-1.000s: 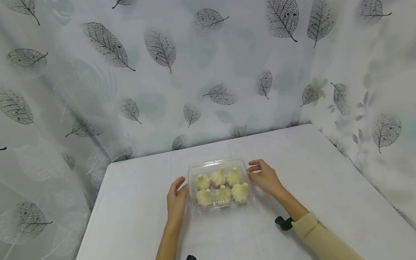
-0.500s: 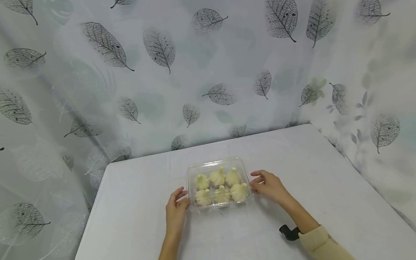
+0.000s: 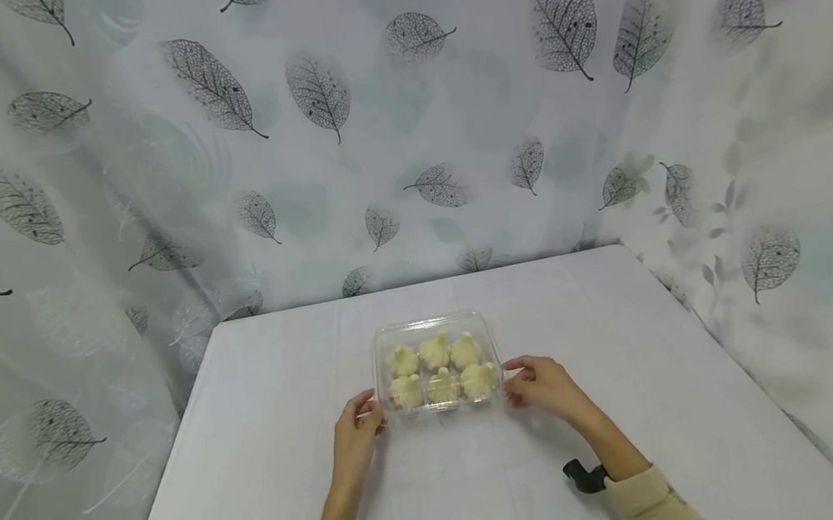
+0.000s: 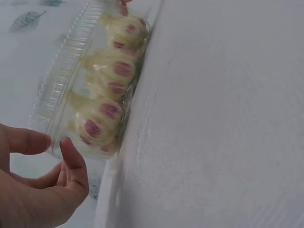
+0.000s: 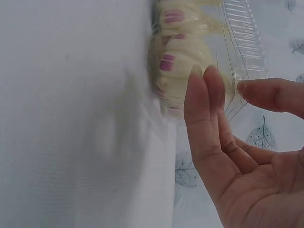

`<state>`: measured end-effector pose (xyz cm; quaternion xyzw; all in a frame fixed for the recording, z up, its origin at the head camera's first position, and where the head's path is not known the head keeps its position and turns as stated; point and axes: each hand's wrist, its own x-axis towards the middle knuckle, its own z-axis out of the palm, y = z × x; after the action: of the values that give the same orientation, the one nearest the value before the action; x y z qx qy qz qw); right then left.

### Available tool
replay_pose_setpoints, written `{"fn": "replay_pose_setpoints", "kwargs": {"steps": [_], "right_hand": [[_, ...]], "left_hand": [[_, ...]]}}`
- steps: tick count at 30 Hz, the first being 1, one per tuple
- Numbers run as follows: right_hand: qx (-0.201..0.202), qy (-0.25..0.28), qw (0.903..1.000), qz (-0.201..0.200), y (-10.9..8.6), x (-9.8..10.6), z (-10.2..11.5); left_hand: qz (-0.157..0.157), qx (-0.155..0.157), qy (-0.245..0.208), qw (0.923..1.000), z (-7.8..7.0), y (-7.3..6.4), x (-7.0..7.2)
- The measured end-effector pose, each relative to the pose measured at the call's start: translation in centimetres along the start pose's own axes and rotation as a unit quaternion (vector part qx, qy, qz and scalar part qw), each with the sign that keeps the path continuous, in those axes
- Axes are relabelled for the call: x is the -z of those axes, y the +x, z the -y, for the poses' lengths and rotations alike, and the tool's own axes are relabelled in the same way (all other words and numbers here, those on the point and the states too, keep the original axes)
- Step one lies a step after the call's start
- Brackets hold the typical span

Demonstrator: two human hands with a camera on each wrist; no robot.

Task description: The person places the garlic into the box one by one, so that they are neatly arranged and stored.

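A clear plastic clamshell box [image 3: 434, 325] with its lid down sits on the white table. Inside lie several pale garlic bulbs [image 3: 434, 350] in two rows, with purple patches [image 4: 110, 111] visible from the front. At the box's near left corner is my left hand [image 3: 354, 435], its thumb and a finger parted on either side of the rim in the left wrist view. My right hand [image 3: 545, 386] is at the near right corner. There one fingertip [image 5: 244, 89] meets the lid's rim, while other fingertips overlap the box's side.
The white-covered table [image 3: 276, 365] extends around the box. Behind it and along both sides hang pale curtains [image 3: 372, 113] printed with grey leaves. Black wrist mounts [image 3: 585, 476] stick out near the sleeves.
Both hands have slid toward the near side, from along the box's sides to its near corners. The box stays at nearly the same place.
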<state>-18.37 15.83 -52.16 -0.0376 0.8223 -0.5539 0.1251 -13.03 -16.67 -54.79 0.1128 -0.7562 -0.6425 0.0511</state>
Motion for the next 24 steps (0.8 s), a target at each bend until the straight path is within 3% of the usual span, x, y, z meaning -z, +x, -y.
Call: {"fn": "replay_pose_setpoints", "kwargs": {"steps": [8,17,24], "right_hand": [[-0.021,0.103,0.9937,0.040,0.0,0.1,-0.8],[-0.041,0.133,0.9897,0.033,-0.1,0.2,-1.1],[-0.043,0.148,0.9875,0.036,0.0,0.2,-1.4]], "left_hand": [[0.007,0.044,-0.044,0.9980,0.1,-0.4,-0.1],[0.050,0.070,-0.095,0.9917,0.1,-0.4,0.1],[0.051,0.079,-0.102,0.9903,0.0,-0.5,0.0]]}}
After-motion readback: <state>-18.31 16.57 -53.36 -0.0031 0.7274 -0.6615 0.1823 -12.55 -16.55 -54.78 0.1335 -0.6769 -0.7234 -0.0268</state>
